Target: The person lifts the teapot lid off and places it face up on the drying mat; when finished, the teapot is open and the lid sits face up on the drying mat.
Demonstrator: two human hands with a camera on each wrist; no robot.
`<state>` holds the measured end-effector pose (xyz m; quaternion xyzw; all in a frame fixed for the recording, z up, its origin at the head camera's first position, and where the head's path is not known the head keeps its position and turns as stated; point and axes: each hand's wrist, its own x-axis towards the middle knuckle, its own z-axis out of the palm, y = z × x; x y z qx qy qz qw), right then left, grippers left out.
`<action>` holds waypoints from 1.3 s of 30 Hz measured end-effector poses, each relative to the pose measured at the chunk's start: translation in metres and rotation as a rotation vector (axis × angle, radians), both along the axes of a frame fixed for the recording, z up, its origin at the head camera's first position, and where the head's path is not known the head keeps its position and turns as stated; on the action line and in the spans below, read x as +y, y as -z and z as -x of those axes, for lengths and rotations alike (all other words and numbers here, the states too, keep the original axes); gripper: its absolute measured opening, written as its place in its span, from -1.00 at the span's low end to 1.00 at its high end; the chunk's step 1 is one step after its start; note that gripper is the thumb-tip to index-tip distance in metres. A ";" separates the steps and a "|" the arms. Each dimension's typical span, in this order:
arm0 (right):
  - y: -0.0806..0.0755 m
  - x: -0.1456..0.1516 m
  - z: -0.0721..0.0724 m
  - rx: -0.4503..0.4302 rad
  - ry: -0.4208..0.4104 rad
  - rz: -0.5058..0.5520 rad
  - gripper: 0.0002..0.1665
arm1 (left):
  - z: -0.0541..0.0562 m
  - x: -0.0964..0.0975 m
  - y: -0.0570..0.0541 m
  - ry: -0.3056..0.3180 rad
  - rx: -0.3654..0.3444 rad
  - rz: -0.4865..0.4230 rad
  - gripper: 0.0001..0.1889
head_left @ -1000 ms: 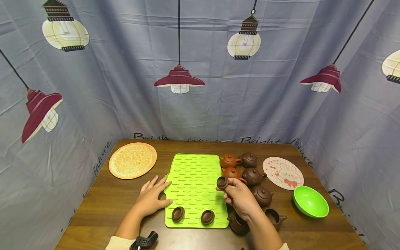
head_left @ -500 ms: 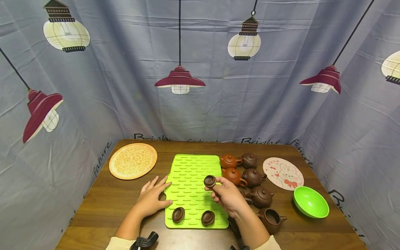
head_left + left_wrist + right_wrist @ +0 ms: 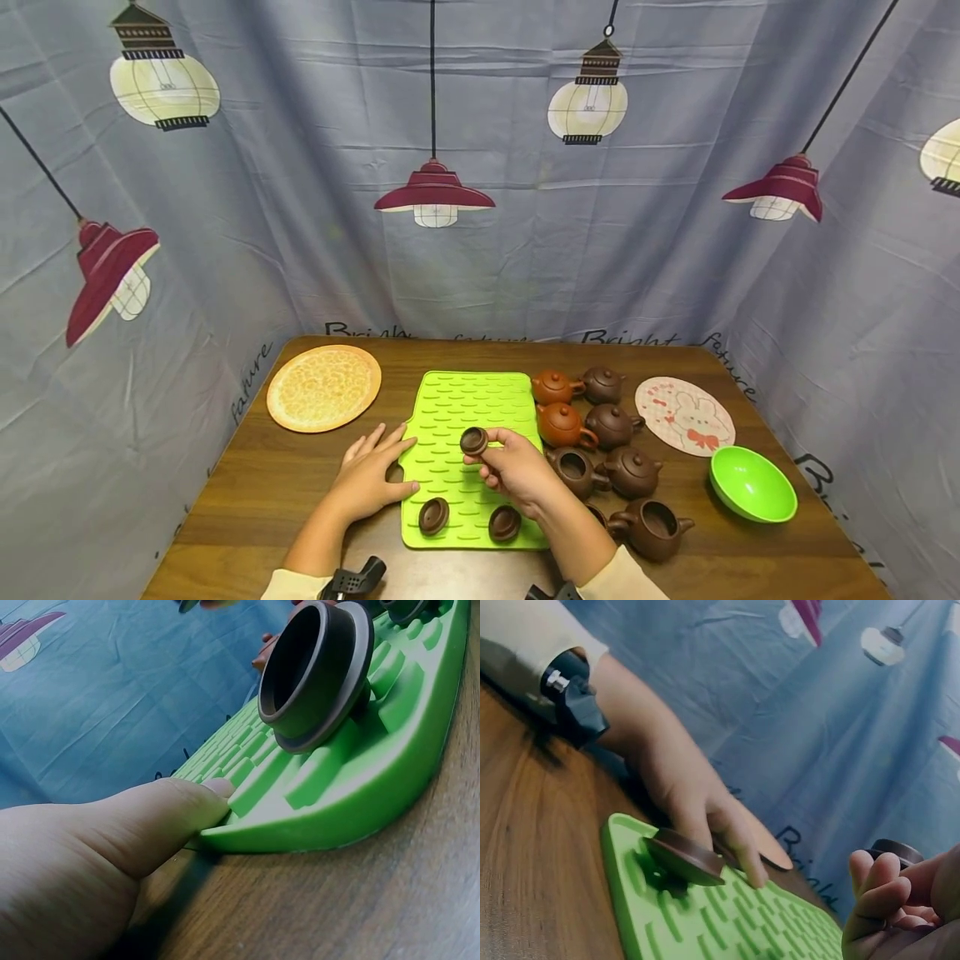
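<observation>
The two hands are apart. The right hand (image 3: 517, 473) pinches a small dark brown lid (image 3: 474, 441) between thumb and fingers, holding it up above the green mat (image 3: 474, 400) with the hollow side showing from overhead. The left hand (image 3: 375, 475) lies with its fingers spread along the near side of that mat, and from its wrist I can see the thumb resting on the green edge.

Two more brown lids sit tilted on the mat's ridges: one lid (image 3: 433, 517) just beside the left thumb, the other lid (image 3: 505, 523) nearer the body than the right hand, close by its wrist.

To the right of the right hand there's a cluster of little teapots. Two orange teapots (image 3: 561, 423) stand farther out than the hand, with dark brown lidded teapots (image 3: 611, 425) next to them. Closer in are two brown pots with uncovered mouths (image 3: 654, 531), and another brown pot (image 3: 597, 514) is mostly hidden by the right forearm.

Well out to the right of both hands are a rabbit-printed mat (image 3: 686, 417) and a bright green bowl (image 3: 752, 483). Beyond the left hand, a round yellow-orange mat (image 3: 324, 389) lies on the wooden surface (image 3: 247, 500).
</observation>
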<state>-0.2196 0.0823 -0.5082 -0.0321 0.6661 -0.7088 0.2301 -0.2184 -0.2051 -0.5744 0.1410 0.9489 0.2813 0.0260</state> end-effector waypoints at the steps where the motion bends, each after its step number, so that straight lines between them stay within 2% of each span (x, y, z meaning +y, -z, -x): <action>1: 0.001 -0.002 0.000 0.002 -0.003 -0.008 -0.69 | 0.000 0.000 0.000 0.000 0.000 -0.003 -0.15; 8: 0.006 -0.023 0.002 0.052 -0.025 -0.080 -0.75 | 0.000 0.001 -0.001 -0.011 0.008 -0.006 -0.15; 14: 0.008 -0.037 0.002 0.111 -0.019 -0.201 -0.84 | 0.004 0.003 -0.002 -0.012 -0.002 0.001 -0.16; 20: 0.012 -0.048 0.002 0.100 -0.007 -0.329 -0.90 | 0.004 0.004 -0.002 -0.002 -0.002 -0.007 -0.16; 24: 0.013 -0.058 0.001 0.105 -0.041 -0.393 -0.90 | -0.001 0.002 -0.003 -0.018 -0.011 -0.018 -0.16; 39: 0.015 -0.062 0.001 0.100 -0.081 -0.456 -0.89 | 0.000 -0.001 -0.001 -0.017 -0.020 -0.038 -0.16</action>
